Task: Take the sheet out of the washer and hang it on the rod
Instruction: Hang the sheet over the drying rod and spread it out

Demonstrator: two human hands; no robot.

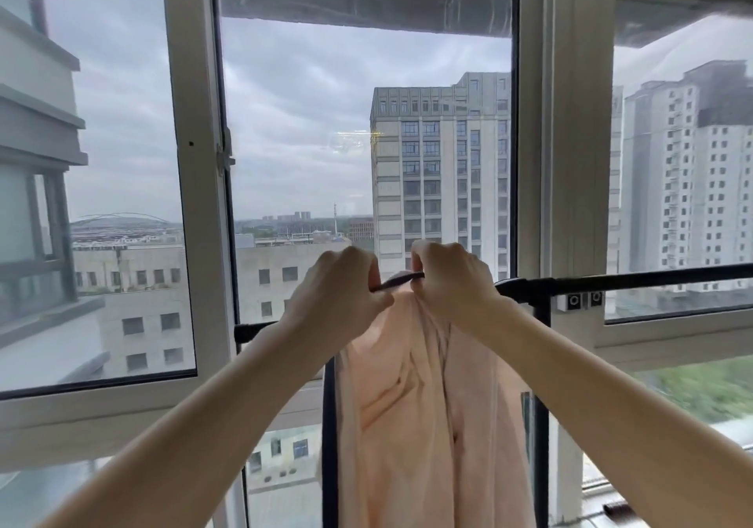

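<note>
Close together, left hand (342,283) and right hand (448,279) pinch the bunched peach fabric sheet (407,405) at the black metal rod (631,277); limp, likely damp-heavy, so grip its top edge.

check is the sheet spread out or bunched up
Bunched: the sheet hangs in narrow folds, gathered under the left hand and right hand.
</note>
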